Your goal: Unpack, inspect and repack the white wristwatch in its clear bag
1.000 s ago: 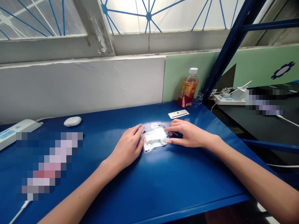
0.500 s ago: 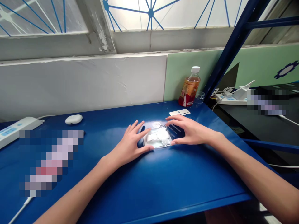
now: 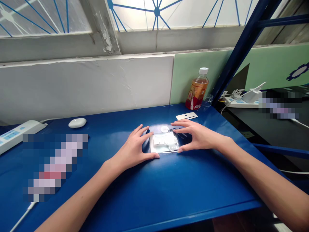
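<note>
A clear plastic pouch (image 3: pixel 158 149) with white pieces inside lies flat on the blue table (image 3: pixel 154 187). At its top edge is a round white tag (image 3: pixel 164 129) with a small dark clasp or chain beside it. My left hand (image 3: pixel 132 146) rests at the pouch's left side, fingers spread, thumb by the near corner. On the opposite side my right hand (image 3: pixel 201 137) curves around the edge with thumb and fingers apart, fingertips near the clasp. Both hands appear to touch or nearly touch the pouch without gripping it. Glare hides some of the contents.
A white card (image 3: pixel 187 116) lies behind my right hand, near a drink bottle (image 3: pixel 197 90) and a clear cup (image 3: pixel 207 100). To the left are a white earbud case (image 3: pixel 77 122), a power strip (image 3: pixel 21 132) and a blurred-out device (image 3: pixel 55 164) on a cable.
The view has shifted slightly. My left fingers have drawn back a little from over the pouch's left edge, showing more of it. The right hand keeps nearly the same pose.
</note>
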`<state>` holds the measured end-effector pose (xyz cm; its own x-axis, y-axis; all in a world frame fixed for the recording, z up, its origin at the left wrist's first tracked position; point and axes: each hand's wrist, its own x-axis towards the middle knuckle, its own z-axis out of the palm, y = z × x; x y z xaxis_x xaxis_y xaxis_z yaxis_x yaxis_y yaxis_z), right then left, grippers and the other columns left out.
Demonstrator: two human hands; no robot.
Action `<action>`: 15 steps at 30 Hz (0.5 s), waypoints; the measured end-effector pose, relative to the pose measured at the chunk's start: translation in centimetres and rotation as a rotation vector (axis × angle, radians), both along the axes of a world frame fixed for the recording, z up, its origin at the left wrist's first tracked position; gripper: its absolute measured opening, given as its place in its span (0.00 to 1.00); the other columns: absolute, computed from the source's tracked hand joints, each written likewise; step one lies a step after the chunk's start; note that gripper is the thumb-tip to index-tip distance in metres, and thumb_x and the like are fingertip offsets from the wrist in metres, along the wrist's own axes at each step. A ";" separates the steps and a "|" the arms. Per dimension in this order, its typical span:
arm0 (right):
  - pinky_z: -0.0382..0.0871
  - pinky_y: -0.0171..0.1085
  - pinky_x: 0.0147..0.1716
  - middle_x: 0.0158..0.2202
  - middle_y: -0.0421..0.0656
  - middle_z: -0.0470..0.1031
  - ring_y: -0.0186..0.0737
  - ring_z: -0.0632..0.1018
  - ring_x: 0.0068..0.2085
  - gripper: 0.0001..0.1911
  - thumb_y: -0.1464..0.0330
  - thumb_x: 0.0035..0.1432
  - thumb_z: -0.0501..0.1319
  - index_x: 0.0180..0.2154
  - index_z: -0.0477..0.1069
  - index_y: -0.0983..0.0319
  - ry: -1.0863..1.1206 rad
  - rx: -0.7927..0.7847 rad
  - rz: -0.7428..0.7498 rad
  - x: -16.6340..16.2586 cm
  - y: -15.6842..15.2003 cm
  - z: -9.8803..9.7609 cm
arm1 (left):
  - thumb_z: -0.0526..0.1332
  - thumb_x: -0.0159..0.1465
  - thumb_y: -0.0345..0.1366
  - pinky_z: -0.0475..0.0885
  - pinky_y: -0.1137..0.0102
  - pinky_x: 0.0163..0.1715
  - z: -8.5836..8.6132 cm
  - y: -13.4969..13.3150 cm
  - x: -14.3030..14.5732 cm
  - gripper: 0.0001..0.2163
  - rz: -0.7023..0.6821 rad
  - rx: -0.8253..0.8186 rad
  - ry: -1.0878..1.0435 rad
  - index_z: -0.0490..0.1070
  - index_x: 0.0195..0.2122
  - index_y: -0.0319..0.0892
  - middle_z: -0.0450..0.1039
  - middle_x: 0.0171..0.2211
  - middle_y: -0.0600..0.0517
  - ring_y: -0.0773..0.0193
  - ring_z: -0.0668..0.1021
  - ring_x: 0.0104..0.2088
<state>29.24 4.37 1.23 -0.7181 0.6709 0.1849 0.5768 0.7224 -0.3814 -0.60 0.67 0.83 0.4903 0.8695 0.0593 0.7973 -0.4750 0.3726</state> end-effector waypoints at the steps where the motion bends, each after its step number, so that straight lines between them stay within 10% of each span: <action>1: 0.63 0.57 0.61 0.63 0.50 0.67 0.62 0.65 0.65 0.37 0.46 0.47 0.70 0.55 0.75 0.59 0.000 0.000 0.002 0.0 0.0 0.0 | 0.63 0.53 0.67 0.56 0.45 0.64 -0.1 0.0 0.0 0.43 0.002 -0.002 -0.007 0.66 0.63 0.42 0.57 0.68 0.39 0.40 0.50 0.70; 15: 0.67 0.53 0.58 0.62 0.51 0.68 0.60 0.69 0.62 0.38 0.46 0.45 0.70 0.54 0.75 0.60 0.020 -0.083 -0.027 -0.1 -0.1 0.3 | 0.64 0.50 0.67 0.57 0.47 0.64 -0.2 0.0 0.2 0.43 0.089 -0.089 -0.059 0.68 0.62 0.47 0.57 0.68 0.42 0.41 0.51 0.70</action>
<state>29.18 4.24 1.49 -0.6963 0.7035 0.1423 0.5871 0.6723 -0.4510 -0.45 0.68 0.67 0.4093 0.9124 0.0065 0.8102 -0.3667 0.4574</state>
